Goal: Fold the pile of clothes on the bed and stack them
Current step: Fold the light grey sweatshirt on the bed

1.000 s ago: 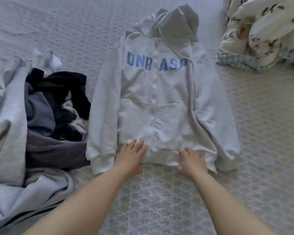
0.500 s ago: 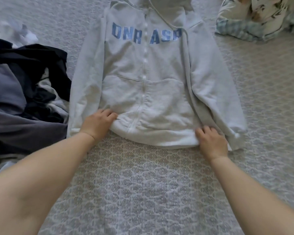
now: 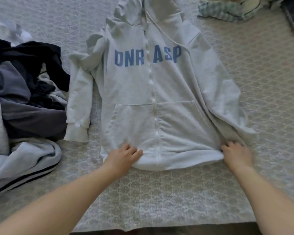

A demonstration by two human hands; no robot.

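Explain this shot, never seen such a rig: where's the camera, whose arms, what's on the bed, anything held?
There is no machine: a person wears one wide-angle camera on the head, looking forward and down, so the arms are the wearer's own. A pale grey zip hoodie with blue letters lies front up on the patterned bedspread. The left hand and right hand each grip the hoodie's bottom hem near a corner. On the left lies the unfolded pile of clothes, dark and grey. At top right sits a floral bundle.

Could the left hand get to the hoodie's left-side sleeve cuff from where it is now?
Probably yes: the left hand grips the hoodie hem, and the sleeve cuff lies just beside it on open bedspread, nothing between.
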